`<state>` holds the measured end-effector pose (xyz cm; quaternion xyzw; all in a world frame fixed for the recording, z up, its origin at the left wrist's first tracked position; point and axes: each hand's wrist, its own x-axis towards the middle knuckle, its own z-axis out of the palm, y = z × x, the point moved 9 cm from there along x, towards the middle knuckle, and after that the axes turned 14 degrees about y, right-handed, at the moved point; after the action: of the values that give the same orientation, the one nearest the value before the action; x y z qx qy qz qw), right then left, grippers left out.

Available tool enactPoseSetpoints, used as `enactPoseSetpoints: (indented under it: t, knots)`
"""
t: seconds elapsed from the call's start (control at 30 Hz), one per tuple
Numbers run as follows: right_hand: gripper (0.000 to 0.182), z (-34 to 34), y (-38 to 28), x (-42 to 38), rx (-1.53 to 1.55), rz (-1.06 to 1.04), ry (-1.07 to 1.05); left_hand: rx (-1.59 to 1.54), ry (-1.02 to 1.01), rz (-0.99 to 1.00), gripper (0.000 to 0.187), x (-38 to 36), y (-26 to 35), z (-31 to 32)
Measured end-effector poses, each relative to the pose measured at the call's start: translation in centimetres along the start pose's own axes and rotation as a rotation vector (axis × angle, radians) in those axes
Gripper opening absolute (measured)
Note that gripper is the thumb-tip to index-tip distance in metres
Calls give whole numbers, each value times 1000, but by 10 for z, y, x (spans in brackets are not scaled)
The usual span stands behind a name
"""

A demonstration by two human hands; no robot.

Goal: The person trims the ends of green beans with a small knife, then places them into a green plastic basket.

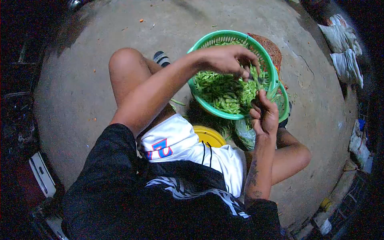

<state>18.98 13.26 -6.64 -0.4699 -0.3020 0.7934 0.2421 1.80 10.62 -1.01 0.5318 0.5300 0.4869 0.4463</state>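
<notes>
A green basket (208,107) holds a heap of sliced green vegetables (228,96). Over the heap, my left hand (234,61) has its fingers curled around something small and dark near the fingertips, too blurred to name. Just below it, by the basket's right rim, my right hand (265,116) is closed, thumb up, on a thin green vegetable piece (260,82). The fingertips of the two hands are close together around that piece.
A second green basket (285,105) with green strips sits at the right, near a reddish mesh sack (267,50). A yellow round lid (210,136) and a clear plastic bag (245,132) lie between my legs. White sacks (346,64) stand far right.
</notes>
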Motion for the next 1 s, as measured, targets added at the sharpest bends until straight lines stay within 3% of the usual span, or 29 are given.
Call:
enactPoseSetpoints:
  t: [0.03,0.07,0.17,0.23,0.27,0.3,0.37,0.4,0.43,0.5,0.6,0.87,0.93,1.0]
  knots:
    - [8,-1,0,1,4,-1,-14,61,20,75,33,3,2,-12]
    - [8,-1,-1,0,4,-1,-16,-128,51,-32,31,2,-7,-23]
    - [9,0,-2,-1,13,9,0,-49,50,-80,32,2,-6,-25]
    - [9,7,-2,-3,-30,-3,15,156,70,-6,35,-3,4,-7]
    - [9,7,-2,-2,-32,-2,18,-38,-36,-137,38,-6,-5,9]
    - [8,8,0,-1,-14,15,20,-44,-35,-139,38,-4,-10,8]
    - [8,4,4,-1,-1,41,23,164,16,194,37,2,7,-5]
    - [8,4,4,0,7,37,3,-15,37,-32,36,1,-5,-16]
    - [7,6,2,0,18,30,-19,-120,38,-87,36,2,-8,-23]
    - [7,6,1,-1,3,28,0,57,52,-63,38,1,-4,-24]
    - [8,5,3,3,5,21,22,34,-24,-71,40,-3,-1,0]
    - [15,4,4,4,38,12,-3,62,-2,-79,40,-3,-3,5]
    - [15,12,4,-1,41,45,-37,31,3,45,38,0,5,-1]
    - [16,7,7,2,44,56,-54,-15,45,-68,37,2,-7,-20]
